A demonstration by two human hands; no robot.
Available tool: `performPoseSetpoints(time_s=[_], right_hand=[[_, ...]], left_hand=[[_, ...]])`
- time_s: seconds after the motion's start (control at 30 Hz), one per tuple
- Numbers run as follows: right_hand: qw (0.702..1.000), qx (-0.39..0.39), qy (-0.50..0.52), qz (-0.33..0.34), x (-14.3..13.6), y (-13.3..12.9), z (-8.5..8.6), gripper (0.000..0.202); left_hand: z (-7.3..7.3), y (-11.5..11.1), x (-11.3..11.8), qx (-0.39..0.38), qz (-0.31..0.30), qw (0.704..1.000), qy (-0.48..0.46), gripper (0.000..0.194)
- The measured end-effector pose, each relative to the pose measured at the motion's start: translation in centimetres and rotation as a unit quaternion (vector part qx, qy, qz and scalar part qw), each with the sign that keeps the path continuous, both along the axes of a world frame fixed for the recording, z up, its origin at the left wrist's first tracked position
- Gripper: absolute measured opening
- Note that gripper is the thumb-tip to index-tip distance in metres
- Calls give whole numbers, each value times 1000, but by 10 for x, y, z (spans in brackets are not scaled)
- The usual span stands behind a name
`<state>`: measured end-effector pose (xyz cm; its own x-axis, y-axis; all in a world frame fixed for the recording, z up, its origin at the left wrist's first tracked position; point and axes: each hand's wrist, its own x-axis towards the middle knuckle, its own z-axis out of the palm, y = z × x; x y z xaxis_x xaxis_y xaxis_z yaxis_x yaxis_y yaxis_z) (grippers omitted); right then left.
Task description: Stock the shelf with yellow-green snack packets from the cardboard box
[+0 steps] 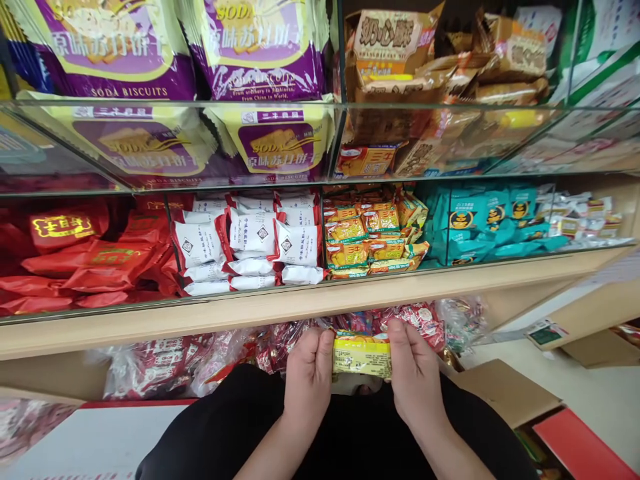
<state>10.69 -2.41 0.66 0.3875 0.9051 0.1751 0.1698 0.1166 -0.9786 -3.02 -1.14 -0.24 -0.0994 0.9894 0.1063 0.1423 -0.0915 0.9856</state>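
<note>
A small yellow packet (362,355) is stretched level between my two hands, low in the middle of the view. My left hand (311,370) pinches its left end, thumb on top and fingers curled. The right end is gripped the same way by my right hand (413,367). Printed text shows on the packet's face, and an orange strip runs along its upper edge. Just beyond the hands is the wooden shelf edge (250,308), with orange-and-yellow packets (347,253) stacked in a compartment above it.
Red packets (107,257), white packets (253,230) and teal packets (463,220) fill nearby compartments. Purple biscuit bags (270,47) stand above, behind clear panels. Bagged sweets (155,363) lie under the shelf. An open cardboard box (507,390) is at the lower right.
</note>
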Motion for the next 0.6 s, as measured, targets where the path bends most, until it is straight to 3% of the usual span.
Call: performPoseSetpoints(time_s=[0.07, 0.13, 0.2, 0.27, 0.33, 0.4, 0.47, 0.5, 0.53, 0.6], right_hand=[[989, 89, -102, -57, 8, 0, 1, 32], [939, 210, -255, -94, 15, -1, 3, 27], [869, 302, -389, -46, 18, -3, 8, 27], [810, 354, -465, 42, 15, -8, 12, 29], [768, 392, -497, 99, 7, -14, 15, 27], [750, 411, -503, 124, -1, -21, 14, 23], [757, 415, -482, 150, -5, -26, 12, 21], [777, 413, -447, 160, -5, -28, 11, 20], [810, 405, -392, 159, -4, -28, 9, 18], [904, 329, -242, 128, 0, -28, 7, 15]], left_hand=[[-2, -1, 2, -29, -24, 999, -7, 35], [-1, -4, 5, -89, -75, 993, -38, 34], [1, -9, 8, -187, -148, 965, -108, 40], [5, -13, 9, -279, -206, 918, -193, 51], [8, -15, 8, -301, -210, 892, -262, 54], [8, -16, 5, -278, -185, 887, -318, 39], [8, -15, 2, -254, -172, 880, -363, 25], [7, -15, 0, -252, -180, 873, -377, 24], [6, -15, -1, -249, -194, 867, -386, 26], [5, -15, -2, -230, -229, 860, -394, 35]])
